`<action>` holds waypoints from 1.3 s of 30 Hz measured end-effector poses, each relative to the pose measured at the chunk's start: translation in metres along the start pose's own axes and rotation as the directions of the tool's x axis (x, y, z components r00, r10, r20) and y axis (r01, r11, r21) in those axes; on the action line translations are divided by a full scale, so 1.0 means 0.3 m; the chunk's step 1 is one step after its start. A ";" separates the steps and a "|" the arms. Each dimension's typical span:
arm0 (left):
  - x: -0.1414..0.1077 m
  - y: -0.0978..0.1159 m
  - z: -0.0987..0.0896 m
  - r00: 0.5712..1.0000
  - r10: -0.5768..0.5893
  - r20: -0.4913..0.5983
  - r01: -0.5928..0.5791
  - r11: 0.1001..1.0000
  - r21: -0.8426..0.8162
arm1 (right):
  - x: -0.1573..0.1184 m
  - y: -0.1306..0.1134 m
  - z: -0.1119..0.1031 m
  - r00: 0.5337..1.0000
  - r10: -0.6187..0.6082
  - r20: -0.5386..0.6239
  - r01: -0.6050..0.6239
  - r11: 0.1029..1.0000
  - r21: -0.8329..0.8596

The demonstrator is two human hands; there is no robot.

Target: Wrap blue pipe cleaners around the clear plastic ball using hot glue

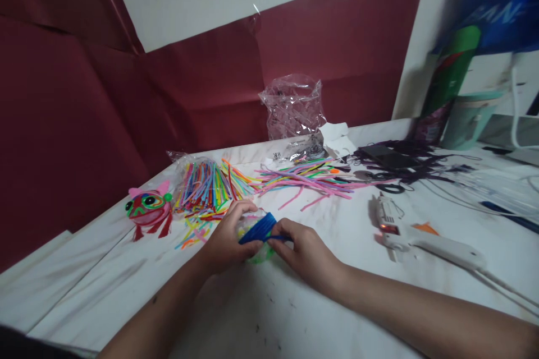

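Above the white marbled tabletop [138, 286], my left hand [227, 235] holds a small craft piece [258, 229] from its left side. The piece has dark blue rows of pipe cleaner across its top and green and clear parts beneath. My right hand [301, 247] pinches the loose end of a blue pipe cleaner [280, 238] at the piece's right side. Both hands are close together, with their fingers closed. Part of the piece is hidden behind my left fingers.
A colourful mask-like figure [148, 208] stands at the left. Bundled pipe cleaners [206, 182] and loose pink ones [311, 182] lie behind my hands. To the right are a white glue gun [433, 247], scissors [391, 187], dark purple strands [433, 165] and a pale green bin [469, 123].
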State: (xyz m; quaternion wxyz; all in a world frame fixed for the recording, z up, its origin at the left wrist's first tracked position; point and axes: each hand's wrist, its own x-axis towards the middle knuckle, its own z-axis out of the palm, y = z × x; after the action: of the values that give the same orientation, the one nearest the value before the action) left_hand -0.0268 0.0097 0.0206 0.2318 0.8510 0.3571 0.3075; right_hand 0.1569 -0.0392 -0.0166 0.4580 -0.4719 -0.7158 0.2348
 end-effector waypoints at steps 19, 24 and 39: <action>-0.005 -0.010 -0.011 0.992 -0.118 0.042 0.121 0.989 -0.083 | 0.009 0.051 0.000 1.000 0.026 -0.012 -0.026 1.000 0.008; -0.006 -0.015 -0.010 0.994 -0.097 0.044 0.101 0.990 -0.096 | 0.011 0.048 -0.005 0.999 0.025 0.026 -0.025 1.000 0.007; -0.006 -0.008 -0.011 0.995 -0.083 0.052 0.088 0.992 -0.094 | 0.058 0.019 -0.097 0.988 0.106 -0.116 -0.071 0.960 0.271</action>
State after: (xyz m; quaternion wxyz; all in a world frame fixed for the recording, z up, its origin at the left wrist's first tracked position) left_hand -0.0312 0.0107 0.0207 0.2938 0.8300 0.3724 0.2935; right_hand 0.1828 -0.0241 0.0003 0.5518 -0.4518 -0.6247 0.3181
